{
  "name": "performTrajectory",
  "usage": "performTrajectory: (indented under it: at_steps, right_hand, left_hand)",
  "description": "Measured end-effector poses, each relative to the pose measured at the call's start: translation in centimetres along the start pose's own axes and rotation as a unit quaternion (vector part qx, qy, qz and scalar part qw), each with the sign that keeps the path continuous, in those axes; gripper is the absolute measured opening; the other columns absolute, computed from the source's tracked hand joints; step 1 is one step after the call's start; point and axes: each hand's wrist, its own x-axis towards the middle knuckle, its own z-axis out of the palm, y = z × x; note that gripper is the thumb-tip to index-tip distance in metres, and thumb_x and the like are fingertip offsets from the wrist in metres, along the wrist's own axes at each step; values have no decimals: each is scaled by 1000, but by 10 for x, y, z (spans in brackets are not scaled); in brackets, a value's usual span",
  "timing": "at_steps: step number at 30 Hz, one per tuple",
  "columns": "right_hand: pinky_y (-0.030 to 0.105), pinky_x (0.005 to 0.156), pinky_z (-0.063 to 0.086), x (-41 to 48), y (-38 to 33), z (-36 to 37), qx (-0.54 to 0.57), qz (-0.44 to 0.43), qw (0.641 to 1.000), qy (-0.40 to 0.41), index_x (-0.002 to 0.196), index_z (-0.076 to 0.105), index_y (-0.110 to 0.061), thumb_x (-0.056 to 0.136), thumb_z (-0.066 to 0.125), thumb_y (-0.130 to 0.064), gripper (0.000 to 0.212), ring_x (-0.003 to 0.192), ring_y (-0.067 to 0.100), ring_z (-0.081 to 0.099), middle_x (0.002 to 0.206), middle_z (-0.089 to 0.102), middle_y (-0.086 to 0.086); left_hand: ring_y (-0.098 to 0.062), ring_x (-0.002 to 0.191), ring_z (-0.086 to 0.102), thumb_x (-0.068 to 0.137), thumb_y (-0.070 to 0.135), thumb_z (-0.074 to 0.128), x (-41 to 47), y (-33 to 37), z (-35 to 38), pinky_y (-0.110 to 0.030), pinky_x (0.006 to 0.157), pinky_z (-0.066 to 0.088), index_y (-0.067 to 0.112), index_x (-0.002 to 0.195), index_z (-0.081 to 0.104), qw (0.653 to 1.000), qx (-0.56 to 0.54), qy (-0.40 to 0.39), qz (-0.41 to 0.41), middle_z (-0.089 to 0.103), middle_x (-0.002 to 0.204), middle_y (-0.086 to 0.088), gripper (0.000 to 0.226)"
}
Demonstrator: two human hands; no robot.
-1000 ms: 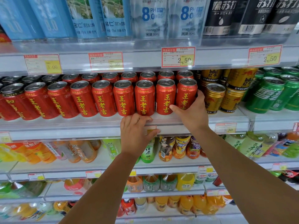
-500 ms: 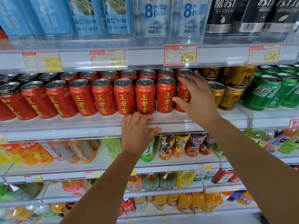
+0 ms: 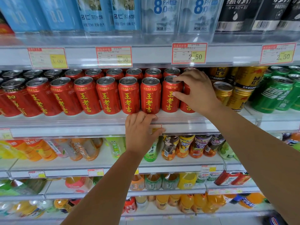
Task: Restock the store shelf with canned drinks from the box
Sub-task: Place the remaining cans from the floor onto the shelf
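Red cans with yellow characters (image 3: pixel 129 96) stand upright in rows on the middle shelf (image 3: pixel 65 127). My right hand (image 3: pixel 198 93) lies at the right end of the front row and covers most of the last red can (image 3: pixel 186 108). Its forefinger rests on the lid of the neighbouring can (image 3: pixel 168 103) and its thumb presses that can's face, fingers curled. My left hand (image 3: pixel 139 133) grips the shelf's clear front rail below the cans, fingers over the top and thumb underneath on a price tag. The box is out of view.
Gold cans (image 3: pixel 240 98) and green cans (image 3: pixel 272 95) stand right of the red ones. Water bottles (image 3: pixel 162 15) fill the shelf above, whose rail carries price tags (image 3: pixel 189 53). Juice and tea bottles (image 3: pixel 185 146) fill the shelves below.
My right hand has slid up from the side of the last red can. Its finger now lies on the neighbouring can's lid. The left hand stays on the rail.
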Motion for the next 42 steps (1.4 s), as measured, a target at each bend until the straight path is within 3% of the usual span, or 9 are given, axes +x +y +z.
performTrajectory:
  at_steps: [5, 11, 16, 21, 26, 29, 35, 42]
  right_hand:
    - [32, 111, 27, -22, 9, -13, 103, 96, 988, 60, 137, 48, -28, 82, 71, -37, 60, 133, 21, 32, 142, 41, 2]
    - [40, 103, 46, -34, 29, -6, 179, 168, 969, 20, 135, 48, -29, 83, 73, -34, 58, 124, 20, 48, 138, 41, 3]
    - [39, 104, 46, -32, 34, -11, 216, 167, 962, -19, 139, 45, -28, 87, 70, -26, 57, 124, 18, 49, 140, 44, 1]
    - [33, 108, 33, -29, 28, -12, 123, 132, 984, -9, 142, 39, -30, 81, 75, -33, 71, 135, 21, 35, 148, 34, 2]
    - [56, 114, 22, -9, 10, -7, -20, -22, 999, -12, 142, 45, -28, 81, 69, -46, 68, 137, 31, 34, 144, 47, 4]
    - [56, 116, 14, -1, 3, -2, -46, -18, 999, -23, 139, 47, -32, 84, 63, -51, 61, 139, 25, 33, 140, 53, -2]
    - [45, 112, 21, 5, 2, 1, -20, 2, 1000, -12, 126, 59, -27, 83, 65, -49, 48, 130, 23, 43, 132, 58, -2]
    - [51, 115, 14, 3, 3, 2, -15, 4, 1000, -22, 128, 57, -28, 85, 63, -48, 47, 134, 21, 39, 136, 55, -3]
  left_hand:
    - [-15, 94, 43, 74, 65, 61, 0, -1, 1, -27, 92, 27, 27, 101, 66, 1000, 2, 1, 1, 53, 91, 9, 47]
    - [-15, 94, 43, 74, 67, 58, 1, 1, 0, -27, 91, 28, 27, 100, 67, 1000, 3, -1, -5, 53, 90, 8, 48]
    - [-16, 94, 44, 73, 67, 58, 1, 3, -1, -27, 90, 27, 27, 100, 67, 1000, 1, -6, -10, 53, 90, 8, 49]
    - [-15, 94, 43, 73, 67, 59, 1, 2, -1, -27, 91, 28, 28, 101, 66, 1000, 2, -9, -8, 52, 91, 9, 48]
    - [-16, 94, 42, 74, 66, 60, 0, 0, 0, -29, 91, 29, 26, 101, 66, 1000, 2, -1, 1, 53, 91, 8, 48]
    - [-16, 94, 44, 74, 65, 61, 0, -1, 1, -28, 92, 28, 27, 101, 66, 1000, 1, -2, 3, 52, 91, 8, 47]
    - [-16, 94, 44, 73, 63, 66, 0, -1, 0, -27, 93, 28, 27, 103, 66, 1000, 6, -6, 3, 52, 92, 8, 47]
    - [-16, 95, 44, 73, 62, 70, -1, -2, 1, -29, 94, 28, 27, 103, 66, 1000, 14, -9, 4, 53, 92, 8, 47]
